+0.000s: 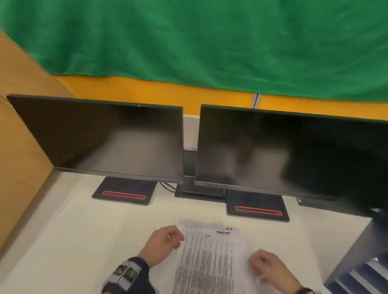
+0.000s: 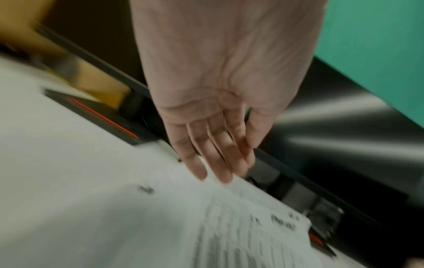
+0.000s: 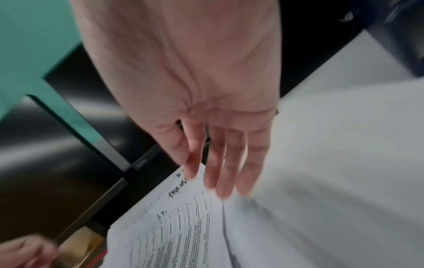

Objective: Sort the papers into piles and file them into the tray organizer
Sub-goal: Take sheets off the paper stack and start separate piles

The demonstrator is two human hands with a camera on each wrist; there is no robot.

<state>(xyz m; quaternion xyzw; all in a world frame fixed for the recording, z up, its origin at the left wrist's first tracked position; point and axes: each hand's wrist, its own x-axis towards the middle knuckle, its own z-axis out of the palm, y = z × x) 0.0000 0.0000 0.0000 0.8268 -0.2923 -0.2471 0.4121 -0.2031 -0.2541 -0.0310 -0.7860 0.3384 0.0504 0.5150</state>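
A stack of printed papers with handwriting at its top lies on the white table, in front of me. My left hand is at the stack's upper left edge; in the left wrist view its fingers are straight, with the tips at the papers. My right hand is at the stack's right edge, and its straight fingers reach the edge of the sheets. Neither hand grips anything. The dark blue tray organizer with slatted shelves stands at the right and is blurred.
Two dark monitors on black stands with red stripes stand across the back of the table. A brown cardboard wall runs along the left. A green cloth hangs behind.
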